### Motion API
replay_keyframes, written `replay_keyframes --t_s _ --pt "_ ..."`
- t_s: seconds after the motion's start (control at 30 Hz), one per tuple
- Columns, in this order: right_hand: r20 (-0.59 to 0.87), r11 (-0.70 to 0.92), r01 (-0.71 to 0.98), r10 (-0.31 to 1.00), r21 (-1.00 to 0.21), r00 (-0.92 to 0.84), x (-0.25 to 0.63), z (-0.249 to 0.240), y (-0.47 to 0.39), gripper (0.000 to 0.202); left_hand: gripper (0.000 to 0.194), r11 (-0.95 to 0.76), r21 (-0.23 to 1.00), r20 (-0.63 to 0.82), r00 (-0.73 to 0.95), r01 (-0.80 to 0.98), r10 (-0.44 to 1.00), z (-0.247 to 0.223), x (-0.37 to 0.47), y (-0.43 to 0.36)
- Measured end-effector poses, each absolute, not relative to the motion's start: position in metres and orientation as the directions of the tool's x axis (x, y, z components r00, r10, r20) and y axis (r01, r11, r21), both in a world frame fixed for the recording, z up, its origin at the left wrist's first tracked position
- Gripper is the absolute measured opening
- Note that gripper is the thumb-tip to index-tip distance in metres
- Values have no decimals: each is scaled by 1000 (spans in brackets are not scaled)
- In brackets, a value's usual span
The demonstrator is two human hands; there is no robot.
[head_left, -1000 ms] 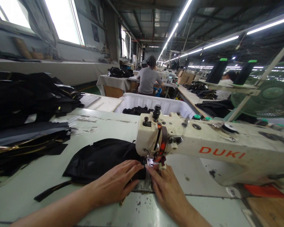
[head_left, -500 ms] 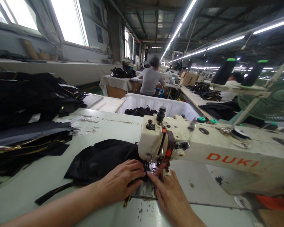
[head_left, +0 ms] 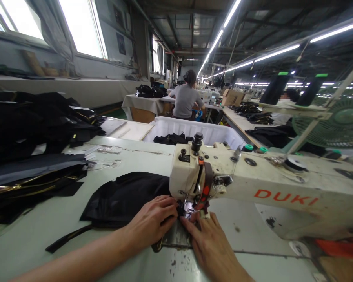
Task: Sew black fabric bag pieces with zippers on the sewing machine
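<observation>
"Fabric [head_left: 120, 197] position?"
"Lower centre, at the sewing machine [head_left: 184, 172]; stitching, seemingly."
"Grip?"
"Left fingers [head_left: 167, 211] rest on it, right fingers [head_left: 191, 228] just beside; pinching, can't tell. Steady guiding seems called for."

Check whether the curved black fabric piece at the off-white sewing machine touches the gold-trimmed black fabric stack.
Apart: the head view plainly shows pale green tabletop between the fabric piece and the stack.
</observation>
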State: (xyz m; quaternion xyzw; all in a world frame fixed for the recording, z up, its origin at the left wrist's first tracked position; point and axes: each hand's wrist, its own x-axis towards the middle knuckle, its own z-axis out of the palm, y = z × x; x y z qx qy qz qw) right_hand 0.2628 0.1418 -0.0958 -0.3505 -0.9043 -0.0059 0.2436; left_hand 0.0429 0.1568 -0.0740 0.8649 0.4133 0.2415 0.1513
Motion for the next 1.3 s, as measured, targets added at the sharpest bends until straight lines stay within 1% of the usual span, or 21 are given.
replay_keyframes --t_s 0.1,0.33,0.6,1.0,1.13,1.2,1.3 --pt "444 735 666 643 -129 -624 261 -100 142 52 21 -631 455 307 554 628 773 -76 43 159" --pt "409 682 729 683 -61 -605 260 -105 141 60 17 -617 455 338 517 642 786 -77 44 168" --pt "392 669 732 713 -132 -581 260 -105 141 59 14 -562 472 335 451 679 827 -81 44 177" --pt "372 677 717 716 -164 -591 262 -108 143 54 16 -526 549 334 407 649 850 -82 42 183" --pt "378 713 685 682 -150 -626 266 -111 146 55 19 -547 589 336 436 595 835 -74 37 186" --pt "381 716 677 681 -169 -625 267 -111 147 55 23 -549 605 336 439 578 833 -69 31 188" --pt "393 704 681 696 -203 -602 267 -109 147 54 28 -529 601 349 399 599 848 -57 21 190"
